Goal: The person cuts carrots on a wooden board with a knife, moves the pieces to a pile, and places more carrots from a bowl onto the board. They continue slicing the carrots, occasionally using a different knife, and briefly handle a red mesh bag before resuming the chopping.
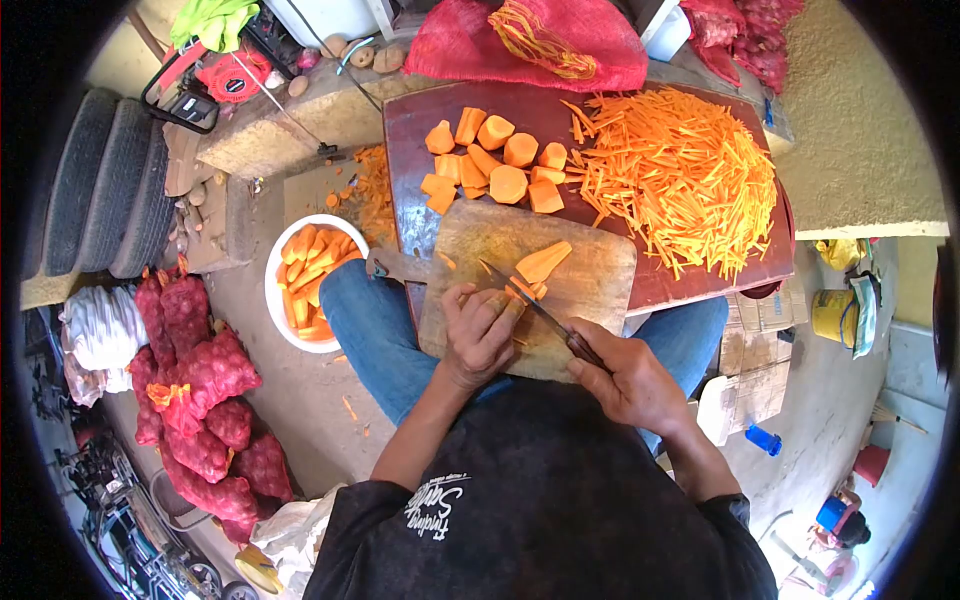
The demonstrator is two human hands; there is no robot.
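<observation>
A wooden cutting board [590, 270] lies over my lap and the near edge of a dark red table [420, 110]. My right hand [630, 375] is closed round the handle of a knife [545, 315], its blade pointing up and left across the board. Left of the blade, my left hand [480, 330] is closed, fingers bent over orange carrot pieces that they partly hide. A cut carrot slab [543, 262] lies just beyond the blade. Chunks of carrot [508, 184] stand behind the board, and a large heap of thin carrot strips [680, 180] covers the table's right side.
A white bucket [333, 346] of carrots stands by my left knee. Red mesh sacks [215, 370] and tires [110, 190] are at left. A red mesh sack [440, 50] lies behind the table. Another person [850, 525] is far off at lower right.
</observation>
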